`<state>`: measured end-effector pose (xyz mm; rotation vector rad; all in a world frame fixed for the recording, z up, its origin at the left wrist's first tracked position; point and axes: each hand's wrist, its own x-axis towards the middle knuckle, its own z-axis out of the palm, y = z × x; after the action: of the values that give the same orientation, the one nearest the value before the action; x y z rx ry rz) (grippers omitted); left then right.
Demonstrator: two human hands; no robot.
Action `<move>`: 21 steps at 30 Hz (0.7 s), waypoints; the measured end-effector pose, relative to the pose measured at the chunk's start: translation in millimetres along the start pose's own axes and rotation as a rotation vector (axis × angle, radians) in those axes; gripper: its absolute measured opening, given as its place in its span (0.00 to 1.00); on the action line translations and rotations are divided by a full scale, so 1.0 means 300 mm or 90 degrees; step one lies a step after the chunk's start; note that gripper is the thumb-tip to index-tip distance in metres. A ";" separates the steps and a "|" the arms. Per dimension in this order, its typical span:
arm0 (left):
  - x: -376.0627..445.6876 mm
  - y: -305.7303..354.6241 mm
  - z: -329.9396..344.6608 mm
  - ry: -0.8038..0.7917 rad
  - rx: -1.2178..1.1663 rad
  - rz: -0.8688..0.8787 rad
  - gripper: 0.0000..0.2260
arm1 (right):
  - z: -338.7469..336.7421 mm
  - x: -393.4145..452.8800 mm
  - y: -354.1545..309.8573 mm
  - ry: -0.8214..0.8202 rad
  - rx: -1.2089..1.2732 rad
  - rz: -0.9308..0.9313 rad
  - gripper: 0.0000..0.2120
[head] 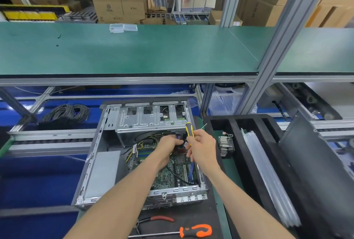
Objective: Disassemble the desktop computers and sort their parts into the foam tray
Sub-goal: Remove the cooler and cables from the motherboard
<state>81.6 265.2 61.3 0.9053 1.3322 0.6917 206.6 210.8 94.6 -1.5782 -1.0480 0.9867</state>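
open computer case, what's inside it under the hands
Inside the open grey metal computer case lies a green motherboard with black and yellow cables. The left hand and right hand cover the connector being worked on.

Showed a yellow-and-black handle on the screwdriver (189, 132) held over the silver-grey computer case (107, 143). Had a green motherboard (168, 175) inside, with yellow and black cables (151, 137). Lay black, the foam tray (247, 143). Wore an orange-and-black grip, the second screwdriver (195, 230); red handles, the pliers (161, 219). Stretched green, the shelf (134, 51), above a black wire coil (66, 114) on blue.
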 end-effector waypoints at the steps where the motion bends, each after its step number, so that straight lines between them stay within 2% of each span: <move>1: 0.002 -0.001 0.004 -0.012 0.031 0.012 0.08 | -0.001 0.001 0.001 -0.002 -0.007 -0.001 0.05; 4: -0.002 0.004 -0.007 -0.060 0.107 0.045 0.06 | -0.001 0.005 0.002 -0.006 -0.011 0.000 0.05; 6: 0.003 0.000 -0.013 -0.050 0.147 0.055 0.06 | -0.001 0.005 0.003 -0.008 -0.007 -0.001 0.05; 12: -0.022 -0.035 0.056 0.184 0.105 0.086 0.03 | 0.001 0.009 0.008 -0.013 0.003 0.007 0.03; 13: -0.026 -0.036 0.068 0.195 0.077 0.087 0.03 | 0.000 0.010 0.009 -0.015 0.003 0.008 0.03; 17: -0.041 -0.008 0.092 0.055 -0.185 0.031 0.10 | -0.001 0.009 0.010 -0.024 0.006 0.004 0.03; 21: -0.041 0.017 0.052 -0.040 -0.231 -0.074 0.07 | -0.001 0.011 0.007 -0.022 -0.001 0.002 0.03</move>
<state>95.7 254.9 72.1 0.5497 1.1461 0.7764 208.2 213.5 92.3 -1.5697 -1.0708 1.0185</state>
